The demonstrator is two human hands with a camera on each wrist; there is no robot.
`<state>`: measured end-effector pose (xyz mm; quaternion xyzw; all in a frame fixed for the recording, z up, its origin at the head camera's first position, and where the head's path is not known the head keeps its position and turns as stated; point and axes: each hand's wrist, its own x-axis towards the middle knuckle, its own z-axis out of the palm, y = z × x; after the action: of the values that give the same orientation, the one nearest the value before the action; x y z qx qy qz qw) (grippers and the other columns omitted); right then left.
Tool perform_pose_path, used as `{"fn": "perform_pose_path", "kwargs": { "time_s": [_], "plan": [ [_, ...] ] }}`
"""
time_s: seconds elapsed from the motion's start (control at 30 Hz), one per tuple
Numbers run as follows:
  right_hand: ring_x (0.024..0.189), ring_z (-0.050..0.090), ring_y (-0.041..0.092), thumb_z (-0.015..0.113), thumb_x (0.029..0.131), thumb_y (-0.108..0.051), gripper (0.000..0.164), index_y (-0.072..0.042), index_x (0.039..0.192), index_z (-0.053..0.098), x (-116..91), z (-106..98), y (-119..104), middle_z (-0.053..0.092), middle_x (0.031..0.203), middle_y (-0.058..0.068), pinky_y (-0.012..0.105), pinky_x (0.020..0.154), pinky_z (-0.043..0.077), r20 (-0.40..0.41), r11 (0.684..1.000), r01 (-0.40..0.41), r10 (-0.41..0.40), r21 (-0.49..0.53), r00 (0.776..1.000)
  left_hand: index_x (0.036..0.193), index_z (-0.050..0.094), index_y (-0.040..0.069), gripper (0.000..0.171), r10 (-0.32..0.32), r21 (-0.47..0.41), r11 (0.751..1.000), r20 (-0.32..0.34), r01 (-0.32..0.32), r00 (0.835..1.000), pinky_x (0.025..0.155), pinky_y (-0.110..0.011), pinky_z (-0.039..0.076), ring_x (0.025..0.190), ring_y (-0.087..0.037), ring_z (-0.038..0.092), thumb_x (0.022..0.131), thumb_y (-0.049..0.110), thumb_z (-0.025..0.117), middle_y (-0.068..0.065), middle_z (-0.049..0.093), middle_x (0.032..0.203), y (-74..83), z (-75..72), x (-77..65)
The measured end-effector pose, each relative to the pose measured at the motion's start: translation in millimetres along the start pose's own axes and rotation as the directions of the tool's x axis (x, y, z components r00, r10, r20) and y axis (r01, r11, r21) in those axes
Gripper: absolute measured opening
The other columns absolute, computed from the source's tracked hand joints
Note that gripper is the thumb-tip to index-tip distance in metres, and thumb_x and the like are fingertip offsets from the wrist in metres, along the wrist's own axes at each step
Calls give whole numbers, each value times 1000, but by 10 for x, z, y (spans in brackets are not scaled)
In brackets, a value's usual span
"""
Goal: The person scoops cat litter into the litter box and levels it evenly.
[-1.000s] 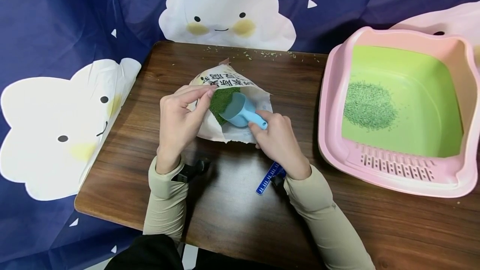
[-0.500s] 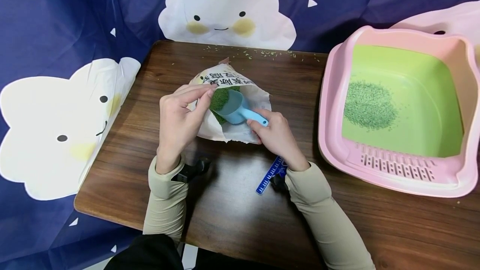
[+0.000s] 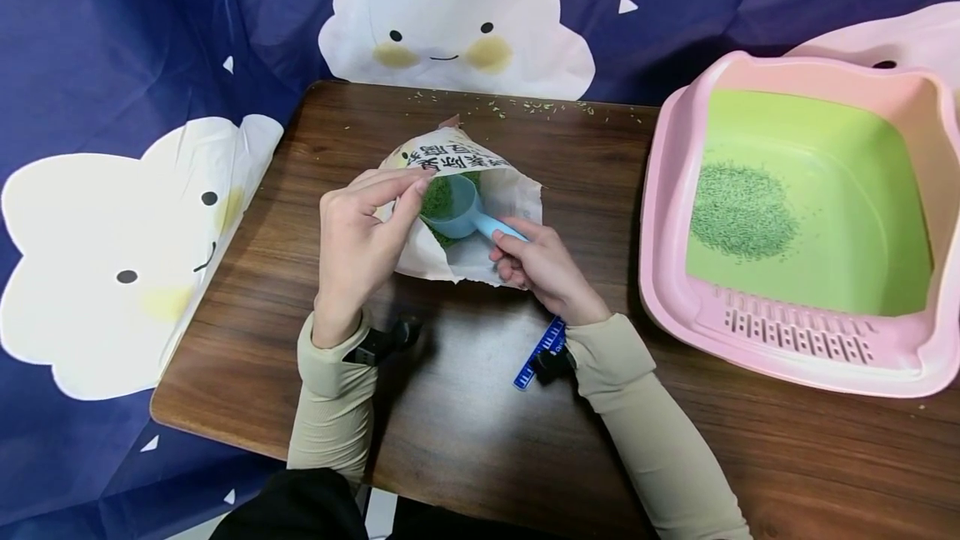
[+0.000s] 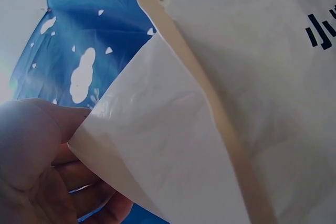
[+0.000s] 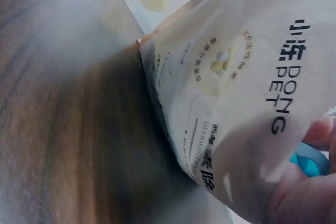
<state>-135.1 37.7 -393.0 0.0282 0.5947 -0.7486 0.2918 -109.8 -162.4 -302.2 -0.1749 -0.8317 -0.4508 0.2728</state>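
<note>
An opened white paper bag (image 3: 487, 267) with dark printed characters lies on the table, mouth toward me, green pellets (image 3: 437, 197) inside. My left hand (image 3: 360, 244) pinches the left edge of its mouth between thumb and fingers; the left wrist view shows the bag's folded edge (image 4: 147, 124) in that grip. My right hand (image 3: 551, 269) grips the handle of a light blue scoop (image 3: 459, 222), whose bowl is inside the bag over the pellets. In the right wrist view the bag's printed side (image 5: 236, 82) fills much of the picture, with the scoop's blue handle (image 5: 310, 161) partly showing.
A pink litter box (image 3: 660, 273) with a green inside stands at the right, holding a heap of green pellets (image 3: 742, 211). Stray pellets (image 3: 540, 107) lie along the table's back edge. A blue strip with white marks (image 3: 528, 365) lies near my right wrist.
The scoop has moved left and slightly up, deeper into the pellets, its bowl turning more upright. My right hand's fingers have shifted along the handle. My left hand stays in place.
</note>
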Motion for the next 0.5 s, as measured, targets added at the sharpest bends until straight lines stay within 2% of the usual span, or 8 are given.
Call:
{"fn": "perform_pose_path", "kwargs": {
  "time_s": [0.17,0.27,0.5],
  "plan": [
    [55,50,5,46,102,-12,41,-2,141,41,42,15,16,60,79,5,16,48,41,24,996,-41,39,85,999,96,78,4,15,-13,-10,1000,-1,13,1000,88,-26,52,95,-14,70,91,9,64,-7,76,95,5,16,-4],
    [55,50,5,45,102,-13,43,-2,143,40,57,28,4,63,81,6,15,49,41,32,993,-48,45,103,998,96,78,5,15,-17,-11,1000,-2,17,1000,88,-26,52,95,-14,70,92,9,64,-7,76,96,5,13,-4],
    [55,51,5,47,101,-11,40,-2,140,45,75,2,-12,68,85,5,14,46,38,67,998,-59,58,18,996,96,78,5,15,-29,-9,1000,3,29,1000,87,-26,52,95,-15,70,91,10,64,-7,76,96,16,21,0]
  ]
}}
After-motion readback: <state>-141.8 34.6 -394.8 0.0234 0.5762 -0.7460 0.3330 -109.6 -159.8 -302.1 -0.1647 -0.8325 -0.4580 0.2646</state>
